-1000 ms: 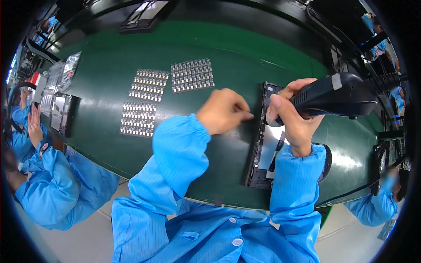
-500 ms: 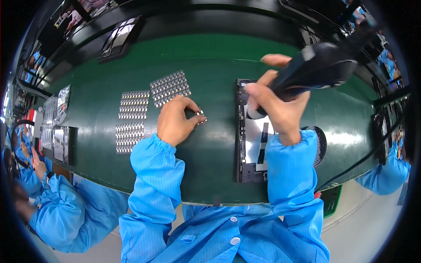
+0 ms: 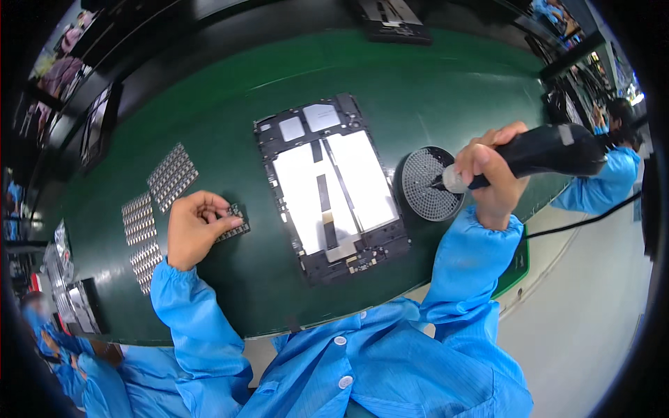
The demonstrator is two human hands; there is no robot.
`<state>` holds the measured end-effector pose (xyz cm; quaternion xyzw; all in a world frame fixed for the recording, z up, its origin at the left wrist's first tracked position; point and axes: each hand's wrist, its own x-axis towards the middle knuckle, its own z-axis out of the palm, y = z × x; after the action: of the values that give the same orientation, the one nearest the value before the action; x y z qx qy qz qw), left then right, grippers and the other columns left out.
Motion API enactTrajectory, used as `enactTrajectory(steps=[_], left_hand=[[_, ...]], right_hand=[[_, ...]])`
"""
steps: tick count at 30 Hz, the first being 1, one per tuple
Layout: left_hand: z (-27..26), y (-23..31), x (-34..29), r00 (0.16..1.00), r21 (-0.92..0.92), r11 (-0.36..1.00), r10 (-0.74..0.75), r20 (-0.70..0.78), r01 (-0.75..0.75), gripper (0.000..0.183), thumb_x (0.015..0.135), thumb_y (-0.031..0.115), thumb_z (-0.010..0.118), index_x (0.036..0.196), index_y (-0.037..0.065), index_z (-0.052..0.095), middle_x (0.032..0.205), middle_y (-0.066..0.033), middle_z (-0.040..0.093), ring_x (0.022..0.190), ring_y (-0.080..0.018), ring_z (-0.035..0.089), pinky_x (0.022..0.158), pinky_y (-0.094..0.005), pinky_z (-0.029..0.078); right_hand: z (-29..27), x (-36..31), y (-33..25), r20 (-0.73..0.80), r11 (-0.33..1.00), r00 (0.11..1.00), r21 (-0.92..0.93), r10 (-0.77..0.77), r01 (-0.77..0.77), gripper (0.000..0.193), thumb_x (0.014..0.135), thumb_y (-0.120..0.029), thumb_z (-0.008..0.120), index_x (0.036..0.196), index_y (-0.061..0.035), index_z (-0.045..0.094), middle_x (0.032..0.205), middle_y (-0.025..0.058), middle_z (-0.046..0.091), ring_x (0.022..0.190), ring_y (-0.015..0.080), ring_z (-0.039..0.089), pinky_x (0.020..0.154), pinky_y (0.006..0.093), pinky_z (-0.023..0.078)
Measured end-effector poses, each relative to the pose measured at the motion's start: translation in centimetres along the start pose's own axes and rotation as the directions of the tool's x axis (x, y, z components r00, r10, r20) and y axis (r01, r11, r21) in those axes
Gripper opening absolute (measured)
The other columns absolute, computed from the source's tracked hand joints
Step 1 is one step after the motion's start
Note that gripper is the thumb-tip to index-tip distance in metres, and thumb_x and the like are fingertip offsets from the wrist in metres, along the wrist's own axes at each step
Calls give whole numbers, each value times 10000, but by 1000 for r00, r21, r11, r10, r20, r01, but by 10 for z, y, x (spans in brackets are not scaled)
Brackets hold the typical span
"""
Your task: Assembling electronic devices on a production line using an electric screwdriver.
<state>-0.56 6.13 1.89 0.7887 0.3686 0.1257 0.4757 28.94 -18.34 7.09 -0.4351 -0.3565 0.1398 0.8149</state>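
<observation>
- Here at the left, the left hand (image 3: pixel 195 226) has thumb and fingers pinched on a small dark component panel (image 3: pixel 240 228), which sits over the green table (image 3: pixel 230 306), left of the opened device (image 3: pixel 364 182); whether it rests on the tabletop, I can't tell.
- That little panel looks light and stiff, and likely fragile across its rows of tiny metallic parts; a bare edge or corner would be the kind place to grip.
- Beyond the hand lie three more pieces: a far sheet (image 3: pixel 173 176), a middle sheet (image 3: pixel 139 218) and a near sheet (image 3: pixel 145 266), all thin and flat, probably easiest to take by the rim.
- Over to the right, the right hand (image 3: pixel 493 171) is curled around a black powered driver (image 3: pixel 550 152), fingers wrapped near its pale nose, bit down at the round gridded dish (image 3: pixel 420 177); contact is too small to call.
- The driver looks the heaviest thing held, rigid, best gripped around its thick body.
- Centre stage, the device lies flat: wide, stiff-framed, with shiny pale panels that look slick and easily dented, so its dark outer frame seems the safer hold.
</observation>
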Motion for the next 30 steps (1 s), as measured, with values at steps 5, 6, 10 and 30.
enactTrajectory(steps=[5, 6, 10, 30], left_hand=[[4, 1, 3, 992, -247, 961, -110, 62, 122, 209, 666, -85, 744, 844, -65, 637, 704, -34, 615, 562, -43, 504, 535, -160, 454], [6, 3, 1, 995, -200, 976, -84, 44, 91, 177, 662, -72, 753, 809, -64, 654, 696, -35, 624, 541, -43, 495, 514, -168, 433], [12, 3, 0, 997, -1, 998, -71, -27, 71, 135, 649, -60, 759, 741, -50, 661, 678, -38, 629, 528, -46, 486, 491, -183, 404], [47, 26, -7, 925, 164, 922, 369, -91, -351, 140, 687, -53, 724, 816, -26, 678, 693, -57, 628, 561, -63, 522, 496, -195, 404]], right_hand=[[-3, -2, 14, -91, 999, 996, -43, 18, -22, 328, 692, 113, 683, 907, -38, 488, 616, 82, 572, 495, 159, 567, 490, 280, 471], [-3, -1, 16, -78, 998, 997, -60, 12, -17, 326, 690, 106, 693, 911, -34, 498, 618, 80, 571, 492, 157, 569, 480, 271, 469], [-6, 3, 24, -56, 993, 998, -117, -29, 23, 322, 690, 84, 717, 931, -13, 527, 614, 70, 579, 484, 144, 570, 459, 242, 462], [-9, 9, 35, -25, 983, 998, -172, -64, 59, 273, 704, 67, 726, 908, 2, 558, 616, 65, 602, 490, 117, 568, 455, 223, 444]])
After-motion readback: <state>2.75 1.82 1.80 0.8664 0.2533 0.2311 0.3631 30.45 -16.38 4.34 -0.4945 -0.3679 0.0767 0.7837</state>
